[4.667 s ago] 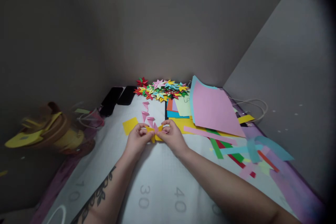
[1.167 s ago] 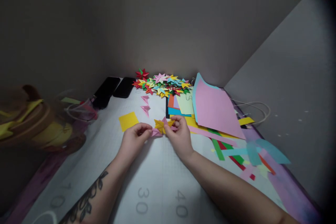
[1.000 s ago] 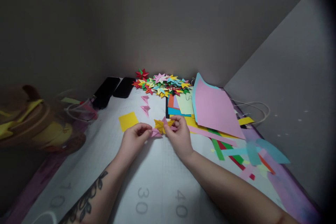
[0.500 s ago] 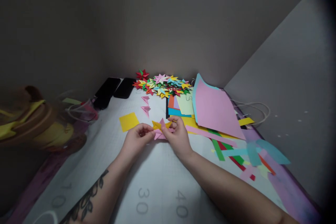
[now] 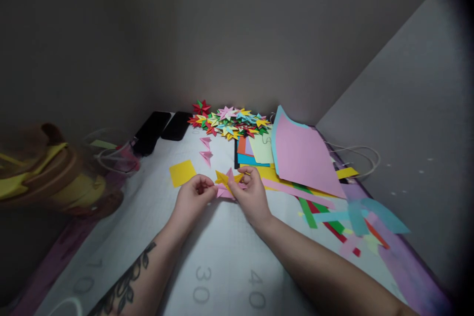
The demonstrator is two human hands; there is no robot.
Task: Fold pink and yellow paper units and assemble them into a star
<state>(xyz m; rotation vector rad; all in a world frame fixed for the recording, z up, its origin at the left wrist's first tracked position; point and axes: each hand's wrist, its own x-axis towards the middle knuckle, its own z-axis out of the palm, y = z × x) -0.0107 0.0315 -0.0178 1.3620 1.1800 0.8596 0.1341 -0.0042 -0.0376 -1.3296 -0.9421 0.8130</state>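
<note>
A folded pink and yellow paper star point(image 5: 226, 185) is held above the white mat, between my two hands. My left hand point(image 5: 194, 197) pinches its left side with thumb and index finger. On the right side, my right hand point(image 5: 254, 195) grips it, the thumb pressed near the middle. Beyond the star lie two small folded pink pieces point(image 5: 205, 158), one behind the other. A square yellow sheet point(image 5: 182, 173) rests just past my left hand.
Many colourful paper stars point(image 5: 229, 121) are heaped at the back, beside two black phones point(image 5: 151, 131). Right of them are a large pink sheet point(image 5: 307, 158), coloured sheets and paper strips point(image 5: 333, 222). A brown pot-like container point(image 5: 55, 173) stands at the left.
The view has shifted very slightly. Both hands keep their hold on the star, which is tilted a little differently.
</note>
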